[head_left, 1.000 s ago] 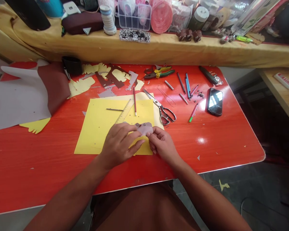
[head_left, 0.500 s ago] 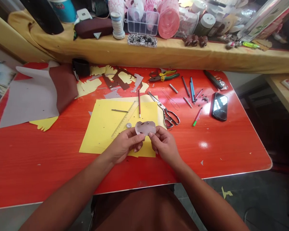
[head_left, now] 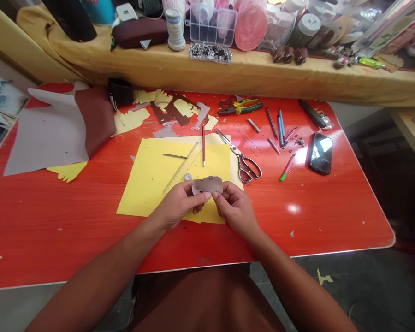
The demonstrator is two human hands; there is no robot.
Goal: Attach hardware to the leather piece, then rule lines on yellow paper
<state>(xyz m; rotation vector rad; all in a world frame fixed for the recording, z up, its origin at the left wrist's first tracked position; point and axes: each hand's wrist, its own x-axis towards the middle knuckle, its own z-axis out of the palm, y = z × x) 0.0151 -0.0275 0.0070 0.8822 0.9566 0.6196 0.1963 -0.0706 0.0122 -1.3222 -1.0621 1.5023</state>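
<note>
A left hand (head_left: 180,205) and a right hand (head_left: 235,208) pinch a small grey-brown cutout (head_left: 208,185) over a yellow sheet (head_left: 148,189) on the red bench (head_left: 72,221), the left fingers on its lower left edge and the right fingers on its lower right. From the cutout, a clear ruler (head_left: 181,168) lies at ten o'clock, scissors (head_left: 240,154) at two o'clock, and a dark phone (head_left: 320,153) well apart at three o'clock.

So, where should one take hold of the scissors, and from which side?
Take the scissors by the two handle loops, coming from the near side. They lie flat, loops toward the person, blades pointing away to the far left. The right hand is closest, though it and the left hand pinch the small grey piece.
</note>
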